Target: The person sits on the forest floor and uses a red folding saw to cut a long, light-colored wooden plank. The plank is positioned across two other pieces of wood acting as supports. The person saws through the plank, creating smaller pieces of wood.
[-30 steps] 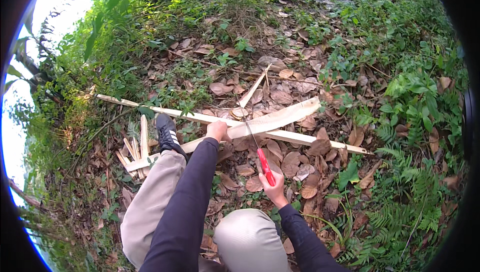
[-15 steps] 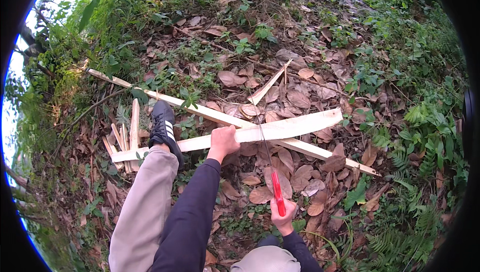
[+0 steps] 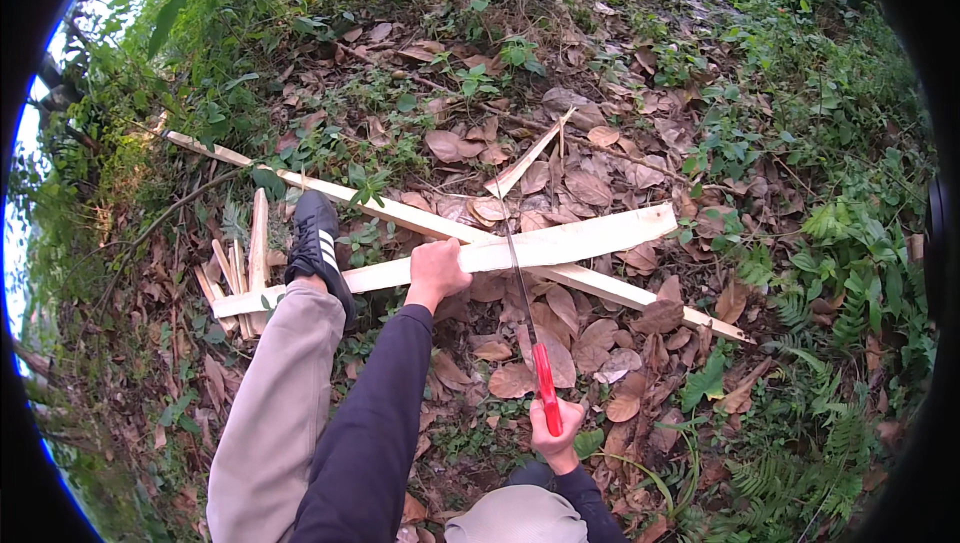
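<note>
A pale wooden board [image 3: 590,240] lies slantwise across a longer, thinner wooden strip [image 3: 405,215]. My left hand [image 3: 438,270] is closed round the board near its middle, and my left shoe [image 3: 316,248] rests on it further left. In my right hand [image 3: 556,431] is the red handle of a handsaw [image 3: 545,383]. The saw's thin blade crosses the board a little to the right of my left hand, its tip reaching beyond the far edge. How deep the blade sits in the wood I cannot tell.
Several short wood offcuts [image 3: 258,243] lie under and beside the board's left end. A pointed wood splinter [image 3: 527,158] rests on the dry leaves [image 3: 590,188] beyond the board. Ferns [image 3: 800,463] and low green plants [image 3: 840,233] grow at the right.
The saw has shifted slightly along its stroke, with its handle a little nearer the board. The whole view has moved slightly. My left hand keeps its grip on the board.
</note>
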Available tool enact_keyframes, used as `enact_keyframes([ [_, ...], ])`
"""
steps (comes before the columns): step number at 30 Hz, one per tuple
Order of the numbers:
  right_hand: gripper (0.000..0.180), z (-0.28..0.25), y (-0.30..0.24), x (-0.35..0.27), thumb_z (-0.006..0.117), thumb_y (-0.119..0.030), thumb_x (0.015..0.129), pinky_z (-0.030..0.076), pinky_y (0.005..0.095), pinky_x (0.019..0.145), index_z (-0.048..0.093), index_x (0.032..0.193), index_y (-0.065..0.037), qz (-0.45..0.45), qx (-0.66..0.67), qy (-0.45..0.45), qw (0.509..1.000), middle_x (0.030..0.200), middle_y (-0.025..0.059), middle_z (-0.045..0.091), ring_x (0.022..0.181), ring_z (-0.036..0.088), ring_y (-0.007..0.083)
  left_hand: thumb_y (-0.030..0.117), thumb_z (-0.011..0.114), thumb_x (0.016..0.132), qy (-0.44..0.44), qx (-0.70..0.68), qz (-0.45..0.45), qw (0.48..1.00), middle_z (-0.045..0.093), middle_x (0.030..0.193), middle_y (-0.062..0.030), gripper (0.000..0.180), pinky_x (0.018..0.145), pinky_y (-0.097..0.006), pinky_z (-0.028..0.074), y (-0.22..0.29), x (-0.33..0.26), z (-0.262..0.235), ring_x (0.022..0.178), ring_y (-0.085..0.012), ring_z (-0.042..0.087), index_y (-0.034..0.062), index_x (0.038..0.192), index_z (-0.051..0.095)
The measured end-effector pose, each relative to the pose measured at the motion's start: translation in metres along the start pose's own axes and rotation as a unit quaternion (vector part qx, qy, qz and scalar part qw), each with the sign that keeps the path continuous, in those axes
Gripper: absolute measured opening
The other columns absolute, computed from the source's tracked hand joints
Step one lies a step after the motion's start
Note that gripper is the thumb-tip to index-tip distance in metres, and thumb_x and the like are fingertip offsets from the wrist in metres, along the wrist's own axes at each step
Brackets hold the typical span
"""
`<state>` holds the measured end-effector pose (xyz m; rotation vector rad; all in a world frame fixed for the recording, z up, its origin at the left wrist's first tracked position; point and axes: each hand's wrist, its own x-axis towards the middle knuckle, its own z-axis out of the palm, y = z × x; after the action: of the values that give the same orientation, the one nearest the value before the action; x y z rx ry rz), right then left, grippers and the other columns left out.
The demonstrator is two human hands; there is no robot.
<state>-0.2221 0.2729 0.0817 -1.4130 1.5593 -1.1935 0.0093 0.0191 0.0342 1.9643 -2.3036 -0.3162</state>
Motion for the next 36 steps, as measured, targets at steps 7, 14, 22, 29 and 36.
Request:
enact_keyframes([
  [7,0.012,0.007,0.006,-0.020,0.067,-0.006,0.080,0.044,0.0366,0.048,0.062,0.071,-0.001,-0.026,-0.003,0.014,1.000,0.052,0.0118,0.052,0.044,0.057,0.0274,0.027,0.071,0.066,-0.015,0.010,-0.001,1.000,0.071,0.080,-0.0185,0.030,0.073,-0.045,0.057,0.001,-0.001,0.001,0.078,-0.0348,0.072,0.0050,0.085,0.069],
  [14,0.011,0.026,0.016,-0.002,0.068,-0.006,0.081,0.042,0.0375,0.048,0.062,0.072,-0.003,-0.076,-0.017,0.001,0.997,0.055,0.0117,0.053,0.046,0.057,0.0287,0.028,0.070,0.066,0.005,0.000,0.009,1.000,0.072,0.077,-0.0179,0.029,0.072,-0.045,0.057,-0.003,-0.003,0.002,0.075,-0.0359,0.072,0.0050,0.084,0.069],
  [22,0.017,0.008,-0.017,0.007,0.068,-0.008,0.085,0.036,0.0330,0.046,0.061,0.072,-0.002,0.024,0.028,0.039,0.999,0.051,0.0052,0.048,0.042,0.049,0.0170,0.034,0.073,0.065,-0.010,0.005,-0.021,1.000,0.073,0.084,-0.0154,0.037,0.075,-0.045,0.057,-0.001,-0.003,0.000,0.080,-0.0348,0.072,0.0083,0.091,0.069],
  [29,0.019,0.010,-0.001,0.012,0.068,-0.008,0.084,0.039,0.0350,0.046,0.057,0.069,-0.002,0.014,0.016,0.027,0.999,0.051,0.0082,0.050,0.042,0.054,0.0221,0.070,0.048,0.090,0.009,-0.046,-0.005,0.999,0.073,0.083,-0.0160,0.068,0.073,-0.050,0.053,-0.003,0.005,-0.010,0.077,-0.0370,0.070,0.0069,0.091,0.075],
  [36,0.013,0.002,-0.011,0.006,0.069,-0.006,0.086,0.039,0.0338,0.047,0.063,0.076,0.000,0.038,0.037,0.032,0.998,0.053,0.0074,0.051,0.043,0.051,0.0185,0.045,0.032,0.105,0.030,-0.023,-0.139,0.990,0.071,0.073,-0.0225,0.069,0.073,-0.051,0.055,-0.008,0.006,0.002,0.070,-0.0414,0.070,0.0026,0.071,0.075],
])
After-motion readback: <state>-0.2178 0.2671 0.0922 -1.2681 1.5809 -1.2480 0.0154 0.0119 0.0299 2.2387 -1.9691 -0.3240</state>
